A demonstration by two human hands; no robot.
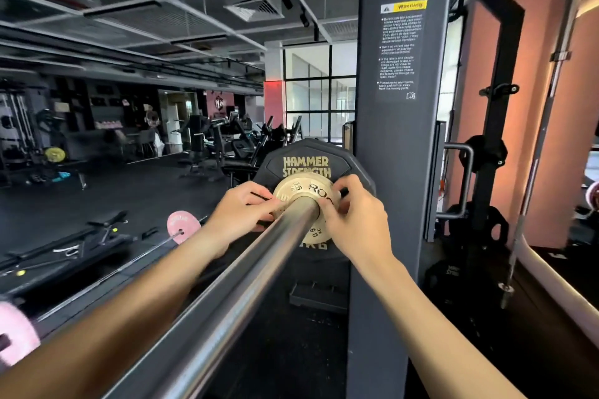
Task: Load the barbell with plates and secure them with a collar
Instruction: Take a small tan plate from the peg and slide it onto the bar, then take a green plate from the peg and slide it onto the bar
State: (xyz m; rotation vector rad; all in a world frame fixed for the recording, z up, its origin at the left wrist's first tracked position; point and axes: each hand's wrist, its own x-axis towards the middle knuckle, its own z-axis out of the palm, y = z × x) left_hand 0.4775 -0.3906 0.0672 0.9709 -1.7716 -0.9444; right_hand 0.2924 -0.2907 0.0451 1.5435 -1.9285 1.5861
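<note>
A steel barbell sleeve [246, 272] runs from the lower left up to the middle of the view. A large black Hammer Strength plate [306, 157] sits on it against the rack. In front of that plate is a small gold plate [303, 186], also on the sleeve. My left hand [243, 209] grips the gold plate's left edge with curled fingers. My right hand [353, 219] grips its right edge, thumb on the face near the hub. No collar shows.
A dark grey rack upright [398, 139] with a warning label stands just right of the plates. Black plates [486, 152] hang on pegs further right. A pink-plated barbell [180, 227] lies on the black floor at left, beside benches. Gym machines fill the background.
</note>
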